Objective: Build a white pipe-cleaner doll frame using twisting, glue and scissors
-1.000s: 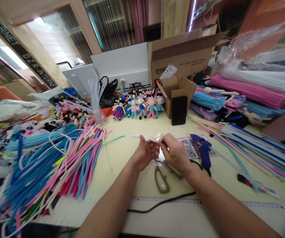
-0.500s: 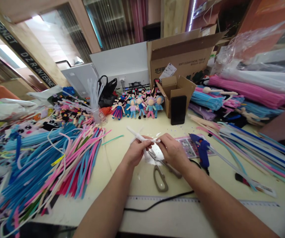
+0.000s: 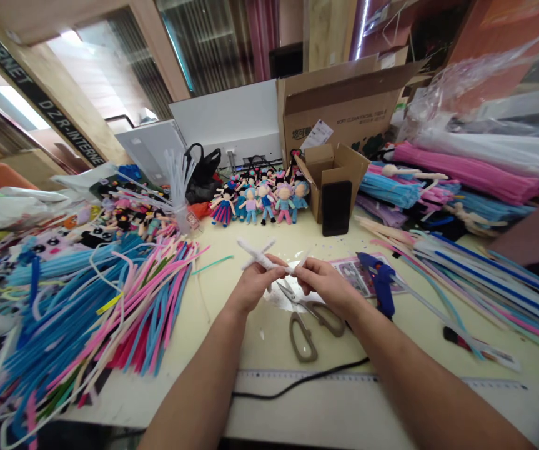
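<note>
A white fuzzy pipe-cleaner figure (image 3: pixel 258 256) is held between both hands above the table's middle, its free ends crossing at the left. My left hand (image 3: pixel 255 284) is closed around its body, thumb on top. Pinched in my right hand (image 3: pixel 320 279) is the figure's right end, where a thin white strand sticks up. Much of the figure is hidden behind the fingers. Below the hands lie grey-handled scissors (image 3: pixel 303 340), blades partly open over a glossy white patch. A blue glue gun (image 3: pixel 381 284) rests to the right of my right hand.
Coloured pipe cleaners (image 3: pixel 86 306) pile up at the left; more strips (image 3: pixel 466 275) lie at the right. Small dolls (image 3: pixel 264 203) stand at the back beside a black phone (image 3: pixel 336 208) and cardboard box (image 3: pixel 339 119). A ruler (image 3: pixel 269 375) and black cable (image 3: pixel 292 385) cross the front.
The white figure has turned a little, so its crossed ends show more clearly. My right hand has shifted its pinch slightly left and down; a thin strand now points up there.
</note>
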`<move>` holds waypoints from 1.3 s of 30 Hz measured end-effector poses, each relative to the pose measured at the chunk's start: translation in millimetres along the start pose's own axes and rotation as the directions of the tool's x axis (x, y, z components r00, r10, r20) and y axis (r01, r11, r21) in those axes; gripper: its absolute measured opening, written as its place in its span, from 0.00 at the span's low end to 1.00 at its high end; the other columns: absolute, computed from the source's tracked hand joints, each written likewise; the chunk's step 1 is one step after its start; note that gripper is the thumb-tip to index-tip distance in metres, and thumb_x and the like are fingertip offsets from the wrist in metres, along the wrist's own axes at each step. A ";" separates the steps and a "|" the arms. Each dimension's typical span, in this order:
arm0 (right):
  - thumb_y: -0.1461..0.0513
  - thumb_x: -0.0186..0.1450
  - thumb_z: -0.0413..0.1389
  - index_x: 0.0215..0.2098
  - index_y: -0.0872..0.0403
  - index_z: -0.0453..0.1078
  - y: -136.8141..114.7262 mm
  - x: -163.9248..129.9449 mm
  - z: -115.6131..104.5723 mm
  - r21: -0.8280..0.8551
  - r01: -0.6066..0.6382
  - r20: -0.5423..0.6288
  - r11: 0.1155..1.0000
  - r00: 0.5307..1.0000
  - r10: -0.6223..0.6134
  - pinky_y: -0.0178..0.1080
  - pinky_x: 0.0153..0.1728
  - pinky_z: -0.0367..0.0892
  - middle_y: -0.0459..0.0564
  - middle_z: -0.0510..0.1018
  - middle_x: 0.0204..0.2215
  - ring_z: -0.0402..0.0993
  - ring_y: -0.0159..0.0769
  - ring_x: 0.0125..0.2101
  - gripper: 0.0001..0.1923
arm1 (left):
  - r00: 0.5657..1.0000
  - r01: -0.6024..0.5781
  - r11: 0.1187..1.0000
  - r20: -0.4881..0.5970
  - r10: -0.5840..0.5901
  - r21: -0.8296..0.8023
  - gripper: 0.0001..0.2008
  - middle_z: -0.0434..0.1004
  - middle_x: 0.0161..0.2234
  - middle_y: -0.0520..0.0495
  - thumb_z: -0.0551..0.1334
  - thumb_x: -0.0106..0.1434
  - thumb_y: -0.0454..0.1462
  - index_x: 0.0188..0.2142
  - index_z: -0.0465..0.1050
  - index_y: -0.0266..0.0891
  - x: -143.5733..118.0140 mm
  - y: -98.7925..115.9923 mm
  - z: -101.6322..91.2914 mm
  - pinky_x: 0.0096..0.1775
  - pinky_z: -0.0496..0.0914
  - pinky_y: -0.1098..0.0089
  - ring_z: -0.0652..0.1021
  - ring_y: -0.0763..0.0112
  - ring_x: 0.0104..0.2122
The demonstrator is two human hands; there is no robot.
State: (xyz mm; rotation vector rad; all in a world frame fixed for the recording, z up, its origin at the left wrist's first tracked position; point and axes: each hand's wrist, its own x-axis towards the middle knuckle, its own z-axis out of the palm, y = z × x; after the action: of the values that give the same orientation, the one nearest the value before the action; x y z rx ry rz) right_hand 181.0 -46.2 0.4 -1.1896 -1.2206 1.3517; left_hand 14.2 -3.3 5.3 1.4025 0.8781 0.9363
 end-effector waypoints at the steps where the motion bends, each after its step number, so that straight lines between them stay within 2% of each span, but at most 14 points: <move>1: 0.54 0.58 0.55 0.24 0.54 0.62 0.7 0.1 0.8 0.050 0.000 0.007 0.999 1.000 -0.001 0.33 0.22 0.54 0.40 0.65 0.15 0.58 0.27 0.18 0.13 | 1.000 0.000 1.000 -0.001 0.000 -0.002 0.08 0.73 0.25 0.52 0.67 0.50 0.39 0.29 0.75 0.38 -0.2 0.3 0.3 0.33 0.63 0.72 0.70 0.73 0.28; 4: 0.54 0.57 0.56 0.23 0.54 0.60 4.0 1.4 3.4 0.125 0.032 -0.004 0.992 0.999 -0.032 0.32 0.21 0.51 0.39 0.63 0.14 0.56 0.26 0.17 0.13 | 1.000 0.002 1.000 0.004 -0.002 -0.022 0.08 0.72 0.25 0.51 0.67 0.50 0.40 0.29 0.75 0.37 -0.6 1.7 3.2 0.33 0.63 0.72 0.70 0.74 0.28; 7: 0.55 0.59 0.54 0.22 0.53 0.59 5.6 2.1 3.3 -0.007 0.136 -0.117 0.991 0.984 -0.136 0.33 0.21 0.51 0.39 0.60 0.15 0.55 0.27 0.18 0.13 | 0.999 0.020 0.999 -0.034 -0.021 -0.039 0.11 0.71 0.25 0.51 0.67 0.51 0.41 0.30 0.73 0.37 0.6 0.5 7.6 0.31 0.62 0.73 0.69 0.75 0.27; 9: 0.57 0.61 0.52 0.22 0.52 0.58 4.3 0.8 1.6 -0.237 0.243 -0.220 0.941 0.930 -0.295 0.34 0.23 0.51 0.40 0.59 0.17 0.55 0.29 0.20 0.12 | 0.991 0.073 0.997 -0.114 -0.076 -0.031 0.13 0.69 0.23 0.53 0.67 0.50 0.43 0.28 0.70 0.37 1.9 -2.4 10.2 0.27 0.60 0.74 0.67 0.76 0.24; 11: 0.60 0.63 0.50 0.23 0.52 0.57 2.0 -2.0 -0.3 -0.494 0.325 -0.254 0.806 0.833 -0.492 0.35 0.26 0.53 0.42 0.60 0.20 0.57 0.30 0.23 0.11 | 0.975 0.145 0.989 -0.165 -0.149 -0.036 0.16 0.65 0.19 0.55 0.67 0.49 0.46 0.24 0.67 0.37 2.8 -5.3 12.3 0.23 0.57 0.74 0.64 0.78 0.20; 13: 0.63 0.64 0.49 0.24 0.53 0.57 0.4 -5.1 -0.7 -0.676 0.368 -0.198 0.638 0.743 -0.639 0.36 0.29 0.55 0.44 0.62 0.23 0.59 0.32 0.26 0.10 | 0.970 0.197 0.977 -0.130 -0.206 -0.084 0.19 0.62 0.16 0.55 0.65 0.51 0.49 0.20 0.64 0.37 2.7 -7.1 14.4 0.22 0.55 0.74 0.62 0.79 0.17; 15: 0.65 0.66 0.47 0.26 0.53 0.58 0.7 -7.4 1.0 -0.768 0.396 -0.098 0.502 0.702 -0.705 0.37 0.31 0.56 0.47 0.64 0.25 0.61 0.34 0.29 0.10 | 0.969 0.223 0.956 -0.067 -0.239 -0.189 0.20 0.63 0.16 0.54 0.64 0.51 0.51 0.19 0.65 0.36 2.0 -7.4 17.0 0.22 0.55 0.74 0.62 0.80 0.17; 17: 0.65 0.67 0.45 0.27 0.53 0.59 2.6 -8.5 3.9 -0.813 0.416 -0.005 0.408 0.695 -0.719 0.38 0.33 0.58 0.49 0.66 0.26 0.62 0.36 0.30 0.10 | 0.963 0.238 0.919 -0.047 -0.266 -0.314 0.19 0.66 0.18 0.53 0.66 0.49 0.49 0.22 0.67 0.35 1.3 -7.3 20.2 0.22 0.57 0.75 0.65 0.80 0.18; 20: 0.65 0.68 0.44 0.27 0.54 0.61 5.5 -8.6 7.3 -0.839 0.422 0.062 0.344 0.702 -0.710 0.38 0.35 0.59 0.51 0.68 0.27 0.63 0.37 0.32 0.11 | 0.954 0.231 0.862 -0.068 -0.291 -0.451 0.16 0.67 0.19 0.54 0.70 0.45 0.44 0.24 0.69 0.34 1.3 -8.5 24.2 0.22 0.58 0.76 0.65 0.81 0.18; 26: 0.67 0.66 0.45 0.28 0.54 0.62 7.3 -7.7 7.4 -0.872 0.403 0.104 0.278 0.708 -0.699 0.38 0.35 0.60 0.52 0.69 0.28 0.63 0.38 0.32 0.10 | 0.949 0.208 0.845 -0.107 -0.296 -0.493 0.15 0.67 0.17 0.55 0.71 0.43 0.41 0.23 0.68 0.34 2.6 -12.0 27.0 0.21 0.59 0.77 0.65 0.82 0.17; 29: 0.67 0.66 0.46 0.28 0.53 0.63 8.4 -7.1 7.6 -0.877 0.390 0.103 0.279 0.722 -0.684 0.38 0.34 0.59 0.51 0.68 0.28 0.63 0.38 0.32 0.10 | 0.946 0.212 0.834 -0.105 -0.305 -0.510 0.14 0.67 0.18 0.55 0.72 0.43 0.39 0.24 0.69 0.34 3.0 -12.4 26.6 0.21 0.59 0.77 0.65 0.82 0.17; 34: 0.66 0.67 0.45 0.32 0.54 0.64 9.1 -7.0 9.3 -0.823 0.396 0.053 0.408 0.768 -0.639 0.38 0.35 0.60 0.51 0.68 0.30 0.64 0.37 0.33 0.08 | 0.953 0.189 0.834 -0.107 -0.283 -0.518 0.12 0.70 0.19 0.54 0.71 0.43 0.37 0.24 0.71 0.34 4.6 -11.4 24.4 0.22 0.60 0.78 0.66 0.83 0.18; 39: 0.64 0.67 0.45 0.32 0.54 0.64 6.8 -7.4 11.1 -0.711 0.413 -0.026 0.568 0.793 -0.609 0.38 0.36 0.60 0.50 0.69 0.31 0.65 0.37 0.33 0.08 | 0.985 0.098 0.868 -0.074 -0.153 -0.487 0.09 0.71 0.20 0.53 0.70 0.46 0.37 0.25 0.75 0.35 4.6 -10.5 21.1 0.25 0.61 0.78 0.67 0.82 0.21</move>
State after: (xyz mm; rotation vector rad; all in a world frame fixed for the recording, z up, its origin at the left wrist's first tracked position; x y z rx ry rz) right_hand 170.5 -55.1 -5.5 -1.2830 -1.7537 0.2484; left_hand 35.5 -7.1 -5.0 0.8595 0.7400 1.0531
